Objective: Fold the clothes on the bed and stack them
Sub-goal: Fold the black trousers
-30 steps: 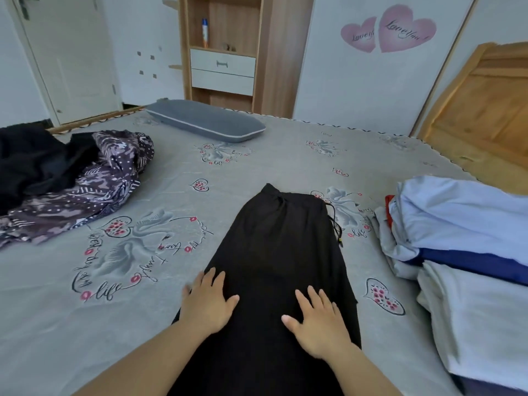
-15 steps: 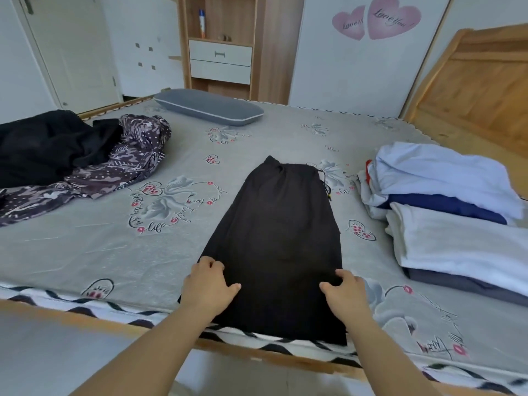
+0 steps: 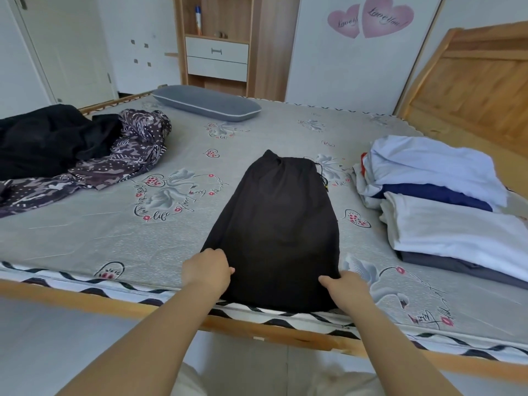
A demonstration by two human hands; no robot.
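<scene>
The black trousers (image 3: 278, 232) lie flat on the bed (image 3: 85, 241), folded lengthwise into one long panel, with the waistband and its drawstring at the far end and the hem at the near edge of the mattress. The person's left hand (image 3: 207, 268) grips the near left corner of the trousers, fingers curled over the fabric edge and thumb on top. The right hand (image 3: 347, 284) holds the near right corner the same way — thumb lying on the cloth; its fingers tuck under the edge and are mostly hidden, so the pinch is judged rather than plainly seen.

The task looks roughly half done. To the right of the trousers sits a stack of folded clothes (image 3: 445, 212): a pale blue garment on top, then navy, white and a dark grey layer at the bottom, somewhat loosely aligned. To the left of the trousers, well apart, two unfolded pieces remain in a heap — a patterned purple garment (image 3: 114, 164) and, further left and touching it, a crumpled black garment (image 3: 48, 138). Beyond the trousers, near the far edge of the bed, lies a grey pillow (image 3: 207, 102).

With both near corners in hand, the step under way is probably the crosswise fold, bringing the hem toward the waistband. After that the trousers would still need to go onto the stack, and the two heaped garments would follow.
</scene>
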